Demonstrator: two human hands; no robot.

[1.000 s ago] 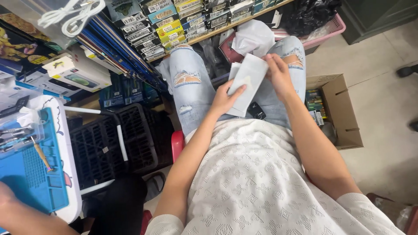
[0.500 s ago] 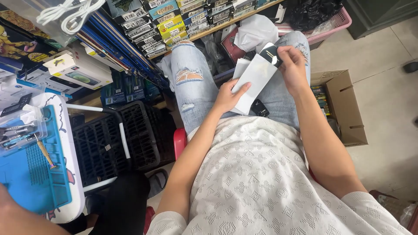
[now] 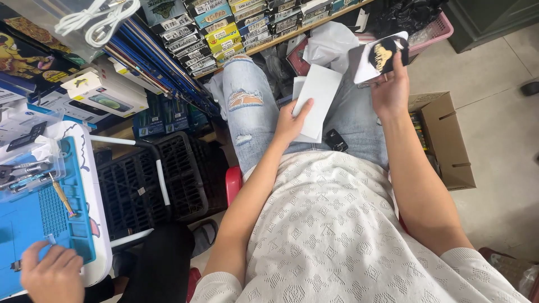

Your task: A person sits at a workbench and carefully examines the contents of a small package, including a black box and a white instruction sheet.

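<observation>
The left hand (image 3: 289,124) is pinching a flat white envelope (image 3: 317,101) with fingers clamped; the right hand (image 3: 391,90) is gripping a black-and-white printed phone case (image 3: 380,55).

Cardboard box (image 3: 443,140) on floor at right, pink basket (image 3: 435,31) behind it. Black crates (image 3: 151,179) at left beside blue mat (image 3: 39,224) with screwdriver (image 3: 62,196). White cables (image 3: 98,19) top left.

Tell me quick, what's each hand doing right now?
Left hand: closed on a white flat box over the lap.
Right hand: closed on a black phone case, raised.
</observation>
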